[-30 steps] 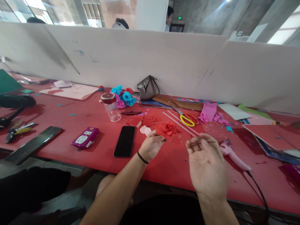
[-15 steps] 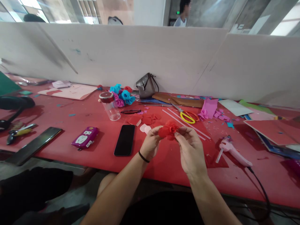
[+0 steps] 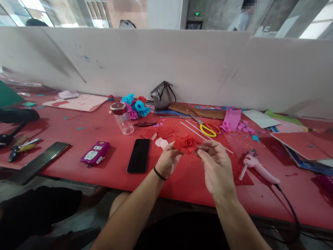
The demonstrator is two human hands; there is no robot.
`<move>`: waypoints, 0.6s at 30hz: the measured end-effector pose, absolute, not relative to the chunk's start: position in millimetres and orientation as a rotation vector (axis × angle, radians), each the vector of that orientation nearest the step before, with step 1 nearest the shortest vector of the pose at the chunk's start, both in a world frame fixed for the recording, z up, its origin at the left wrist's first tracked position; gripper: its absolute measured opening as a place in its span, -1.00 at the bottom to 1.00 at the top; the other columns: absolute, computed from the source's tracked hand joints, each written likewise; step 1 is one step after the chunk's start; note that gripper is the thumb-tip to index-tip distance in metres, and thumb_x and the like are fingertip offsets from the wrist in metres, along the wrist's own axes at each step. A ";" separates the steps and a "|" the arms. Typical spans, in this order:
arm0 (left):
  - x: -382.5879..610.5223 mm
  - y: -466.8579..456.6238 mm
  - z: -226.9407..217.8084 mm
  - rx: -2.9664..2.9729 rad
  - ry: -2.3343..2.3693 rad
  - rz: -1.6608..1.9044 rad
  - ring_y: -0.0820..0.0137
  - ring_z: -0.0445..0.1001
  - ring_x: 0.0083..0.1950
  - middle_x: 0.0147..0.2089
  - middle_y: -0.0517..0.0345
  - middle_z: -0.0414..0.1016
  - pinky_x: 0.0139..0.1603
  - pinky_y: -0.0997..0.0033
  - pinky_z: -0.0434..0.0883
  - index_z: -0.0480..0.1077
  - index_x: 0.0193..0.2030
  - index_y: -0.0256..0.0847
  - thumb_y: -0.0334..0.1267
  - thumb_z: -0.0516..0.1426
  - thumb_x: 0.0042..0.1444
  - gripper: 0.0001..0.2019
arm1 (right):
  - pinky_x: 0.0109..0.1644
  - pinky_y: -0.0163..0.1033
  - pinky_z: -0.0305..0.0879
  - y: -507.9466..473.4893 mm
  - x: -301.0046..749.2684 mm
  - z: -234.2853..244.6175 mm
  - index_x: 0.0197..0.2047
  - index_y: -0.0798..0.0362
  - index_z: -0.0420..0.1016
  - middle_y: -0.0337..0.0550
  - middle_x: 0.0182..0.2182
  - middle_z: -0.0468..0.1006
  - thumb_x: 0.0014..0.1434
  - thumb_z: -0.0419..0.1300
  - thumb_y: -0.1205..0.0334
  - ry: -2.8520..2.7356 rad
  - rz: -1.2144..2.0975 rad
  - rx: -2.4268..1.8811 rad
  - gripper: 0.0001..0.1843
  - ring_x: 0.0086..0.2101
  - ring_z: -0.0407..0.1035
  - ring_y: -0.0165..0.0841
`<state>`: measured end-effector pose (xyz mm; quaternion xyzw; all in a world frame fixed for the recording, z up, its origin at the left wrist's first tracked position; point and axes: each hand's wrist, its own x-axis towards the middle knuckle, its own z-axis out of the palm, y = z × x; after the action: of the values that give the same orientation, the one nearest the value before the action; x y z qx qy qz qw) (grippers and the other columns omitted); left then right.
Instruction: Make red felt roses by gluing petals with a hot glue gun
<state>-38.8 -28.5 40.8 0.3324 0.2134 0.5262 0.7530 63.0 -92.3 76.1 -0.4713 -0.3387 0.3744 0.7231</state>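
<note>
Toward the left of the red surface (image 3: 114, 175), a purple gadget (image 3: 91, 155) can be seen, then a black phone (image 3: 138, 156). Next over, the red paper flower (image 3: 187, 143) is held just above the surface, its left edge pinched in the grip of the left hand (image 3: 168, 161). The right hand (image 3: 217, 166) is positioned at its other edge; whether a petal's gripped there honestly can't be told. Further right, a pink glue gun (image 3: 261, 169) is parked.

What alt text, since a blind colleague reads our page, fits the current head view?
A person's hands hold a red flower over a red table. A phone and lidded jar are to the left, scissors beyond, a pink glue gun to the right.
</note>
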 end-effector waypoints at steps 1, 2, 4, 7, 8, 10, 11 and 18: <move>-38.7 -28.5 40.5 0.718 0.468 1.143 0.44 0.40 -0.33 -0.48 0.19 0.46 -0.23 0.44 0.28 0.47 -0.49 -0.22 -0.44 0.28 -0.29 -0.86 | -0.17 -0.25 0.28 -92.6 65.2 77.2 -0.28 -0.01 0.41 -0.31 -0.40 0.47 -0.07 0.33 0.28 -0.741 0.814 -1.041 -0.75 -0.35 0.38 -0.44; -38.6 -28.5 40.0 0.711 0.475 1.133 0.45 0.40 -0.34 -0.48 0.20 0.45 -0.23 0.44 0.28 0.47 -0.49 -0.23 -0.45 0.27 -0.29 -0.86 | -0.18 -0.25 0.28 -92.4 67.5 78.4 -0.29 -0.01 0.42 -0.32 -0.41 0.46 -0.07 0.33 0.26 -0.733 0.803 -1.043 -0.76 -0.36 0.37 -0.44; -38.4 -28.7 38.8 0.712 0.493 1.110 0.43 0.40 -0.33 -0.49 0.19 0.44 -0.23 0.43 0.28 0.46 -0.50 -0.22 -0.45 0.26 -0.28 -0.86 | -0.20 -0.26 0.27 -90.1 71.3 80.6 -0.31 -0.02 0.42 -0.33 -0.43 0.47 -0.04 0.31 0.22 -0.715 0.818 -1.045 -0.80 -0.38 0.37 -0.44; -38.2 -29.7 37.4 0.769 0.483 1.062 0.36 0.42 -0.28 -0.49 0.16 0.43 -0.21 0.39 0.29 0.44 -0.54 -0.22 -0.40 0.28 -0.27 -0.89 | -0.23 -0.22 0.30 -83.2 74.0 84.1 -0.34 -0.02 0.41 -0.30 -0.42 0.50 -0.01 0.28 0.11 -0.707 0.943 -1.029 -0.81 -0.38 0.40 -0.40; -38.4 -30.0 37.2 0.795 0.469 1.048 0.34 0.42 -0.27 -0.48 0.15 0.43 -0.21 0.38 0.29 0.44 -0.55 -0.22 -0.38 0.30 -0.27 -0.89 | -0.24 -0.22 0.30 -80.9 74.4 85.5 -0.34 -0.02 0.41 -0.30 -0.42 0.51 -0.02 0.29 0.09 -0.711 0.974 -1.029 -0.79 -0.39 0.40 -0.40; -39.4 -30.4 37.8 0.852 0.437 1.027 0.34 0.41 -0.28 -0.48 0.15 0.43 -0.20 0.37 0.29 0.46 -0.54 -0.23 -0.35 0.31 -0.25 -0.88 | -0.25 -0.23 0.30 -78.0 75.7 88.8 -0.33 -0.02 0.40 -0.33 -0.46 0.50 -0.08 0.34 0.11 -0.724 0.988 -1.049 -0.74 -0.42 0.39 -0.41; -40.3 -30.2 38.5 0.884 0.425 1.021 0.35 0.40 -0.29 -0.48 0.15 0.43 -0.20 0.38 0.28 0.47 -0.53 -0.23 -0.33 0.32 -0.24 -0.88 | -0.26 -0.24 0.30 -77.6 76.9 90.7 -0.32 -0.02 0.40 -0.34 -0.49 0.50 -0.12 0.36 0.13 -0.731 0.974 -1.065 -0.71 -0.43 0.39 -0.42; -48.6 -25.1 40.7 1.098 0.392 0.962 0.45 0.32 -0.35 -0.43 0.17 0.43 -0.22 0.43 0.23 0.50 -0.49 -0.27 -0.26 0.33 -0.20 -0.85 | -0.27 -0.17 0.32 -83.4 91.4 102.1 -0.24 -0.03 0.39 -0.25 -0.50 0.55 0.01 0.23 -0.11 -0.878 1.021 -1.172 -0.64 -0.40 0.46 -0.31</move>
<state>-48.6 -25.1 40.7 0.4983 0.1780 0.4365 0.7277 91.4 -83.4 102.1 -0.5112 -0.3831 0.4454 0.6273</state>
